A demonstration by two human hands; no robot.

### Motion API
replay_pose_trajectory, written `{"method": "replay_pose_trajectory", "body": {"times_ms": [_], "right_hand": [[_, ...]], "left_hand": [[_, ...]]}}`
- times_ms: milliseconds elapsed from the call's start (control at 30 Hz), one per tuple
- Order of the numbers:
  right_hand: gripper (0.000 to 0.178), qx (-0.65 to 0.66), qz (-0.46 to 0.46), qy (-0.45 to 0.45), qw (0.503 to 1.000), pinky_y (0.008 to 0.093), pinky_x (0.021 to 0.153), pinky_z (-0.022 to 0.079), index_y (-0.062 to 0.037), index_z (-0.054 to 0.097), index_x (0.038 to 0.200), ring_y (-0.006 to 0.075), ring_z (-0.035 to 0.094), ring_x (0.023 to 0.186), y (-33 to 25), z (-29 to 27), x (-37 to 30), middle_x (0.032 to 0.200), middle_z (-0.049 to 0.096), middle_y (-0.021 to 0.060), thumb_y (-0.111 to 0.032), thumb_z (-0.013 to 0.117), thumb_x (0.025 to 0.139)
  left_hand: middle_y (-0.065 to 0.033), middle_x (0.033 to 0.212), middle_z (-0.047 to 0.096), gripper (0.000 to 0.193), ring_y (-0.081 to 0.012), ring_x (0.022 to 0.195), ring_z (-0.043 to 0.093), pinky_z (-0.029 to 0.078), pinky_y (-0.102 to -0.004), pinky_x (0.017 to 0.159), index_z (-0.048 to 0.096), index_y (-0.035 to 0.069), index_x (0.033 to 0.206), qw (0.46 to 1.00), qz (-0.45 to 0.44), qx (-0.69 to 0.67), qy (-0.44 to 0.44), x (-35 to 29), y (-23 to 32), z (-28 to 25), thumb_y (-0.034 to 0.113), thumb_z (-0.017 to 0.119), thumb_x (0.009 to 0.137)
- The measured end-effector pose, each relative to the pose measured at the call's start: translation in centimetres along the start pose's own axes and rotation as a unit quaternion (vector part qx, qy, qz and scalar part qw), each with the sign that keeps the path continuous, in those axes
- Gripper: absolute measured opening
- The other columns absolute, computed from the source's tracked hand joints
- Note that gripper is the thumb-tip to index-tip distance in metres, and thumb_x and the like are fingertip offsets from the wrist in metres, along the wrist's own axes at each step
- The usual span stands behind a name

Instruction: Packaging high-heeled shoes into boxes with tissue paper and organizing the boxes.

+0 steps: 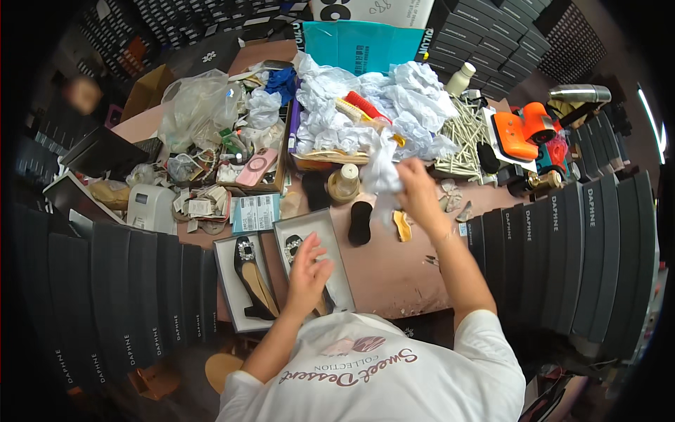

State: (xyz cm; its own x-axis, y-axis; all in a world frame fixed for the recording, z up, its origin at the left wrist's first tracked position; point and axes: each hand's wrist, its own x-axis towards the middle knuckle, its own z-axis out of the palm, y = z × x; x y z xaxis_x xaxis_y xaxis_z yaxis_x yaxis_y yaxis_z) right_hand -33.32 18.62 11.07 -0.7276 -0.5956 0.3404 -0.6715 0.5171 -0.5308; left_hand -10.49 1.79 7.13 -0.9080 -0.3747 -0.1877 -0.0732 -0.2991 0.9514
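My right hand (418, 187) is closed on a crumpled sheet of white tissue paper (380, 167), which hangs at the front edge of a box heaped with similar paper (320, 105). My left hand (309, 273) hovers over the shoebox, empty, its fingers apart. In the left half of that pale-lined shoebox (242, 318) lies a black heeled shoe (247, 271) with a sparkling square buckle. Its mate (293, 245) lies in the right half, partly hidden under my left hand and forearm.
Dark shoeboxes stand in rows at left (140, 295) and right (562, 260). On the pink table are a pump bottle (344, 184), a black brush-like pad (360, 224) and a yellow piece (401, 226). Several pale sticks (460, 137) and an orange device (517, 133) sit at far right.
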Motion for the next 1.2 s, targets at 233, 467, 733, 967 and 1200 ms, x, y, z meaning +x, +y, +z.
{"method": "replay_pose_trajectory", "body": {"times_ms": [233,467,733,967,1200], "right_hand": [[0.008,-0.383,-0.171,-0.306,0.855,0.0374,0.059,0.053,-0.0073,0.065,0.075,0.0281,0.066,0.071,14.9,8.9,10.6,0.078,0.065,0.0116,-0.010,0.058,0.074],[0.021,-0.342,-0.002,-0.381,0.859,0.0415,0.079,0.050,-0.0045,0.069,0.085,0.0339,0.065,0.086,19.1,16.8,11.2,0.091,0.067,0.0193,-0.013,0.050,0.081],[0.036,-0.236,-0.057,-0.321,0.916,0.0419,0.079,0.049,-0.0050,0.060,0.108,0.0341,0.060,0.094,10.2,5.8,12.2,0.100,0.064,0.0175,-0.015,0.064,0.074],[0.039,0.172,0.067,-0.291,0.939,0.0309,0.071,0.050,0.0002,0.056,0.115,0.0206,0.064,0.079,-7.0,6.4,-4.3,0.090,0.065,0.0163,-0.019,0.067,0.082],[0.070,0.561,0.206,-0.292,0.747,0.0292,0.081,0.048,-0.0047,0.025,0.143,0.0172,0.054,0.101,-15.2,10.6,-17.3,0.127,0.046,0.0131,-0.019,0.064,0.087]], "left_hand": [[-0.0153,0.122,0.047,0.041,-0.0257,0.110,0.050,0.045,-0.0332,0.089,0.049,-0.002,0.121,0.899,0.016,0.327,0.292,-5.8,-6.3,-11.4,0.007,0.063,0.083],[-0.0259,0.129,0.041,0.072,-0.0392,0.120,0.042,0.035,-0.0421,0.100,0.031,-0.001,0.136,0.837,-0.117,0.413,0.340,-8.0,-11.1,-16.6,0.025,0.068,0.079],[-0.0207,0.118,0.056,0.044,-0.0320,0.106,0.057,0.044,-0.0367,0.089,0.045,0.000,0.126,0.886,-0.176,0.301,0.307,-6.2,-13.2,-21.3,0.011,0.054,0.085],[-0.0076,0.116,0.055,0.039,-0.0136,0.103,0.052,0.041,-0.0266,0.089,0.043,0.000,0.129,0.971,-0.045,-0.053,0.230,-7.5,-4.0,-13.8,0.012,0.049,0.092],[-0.0100,0.120,0.053,0.042,-0.0150,0.109,0.050,0.039,-0.0277,0.094,0.038,-0.002,0.131,0.996,0.021,-0.071,0.054,-7.9,0.4,-10.1,0.013,0.045,0.093]]}}
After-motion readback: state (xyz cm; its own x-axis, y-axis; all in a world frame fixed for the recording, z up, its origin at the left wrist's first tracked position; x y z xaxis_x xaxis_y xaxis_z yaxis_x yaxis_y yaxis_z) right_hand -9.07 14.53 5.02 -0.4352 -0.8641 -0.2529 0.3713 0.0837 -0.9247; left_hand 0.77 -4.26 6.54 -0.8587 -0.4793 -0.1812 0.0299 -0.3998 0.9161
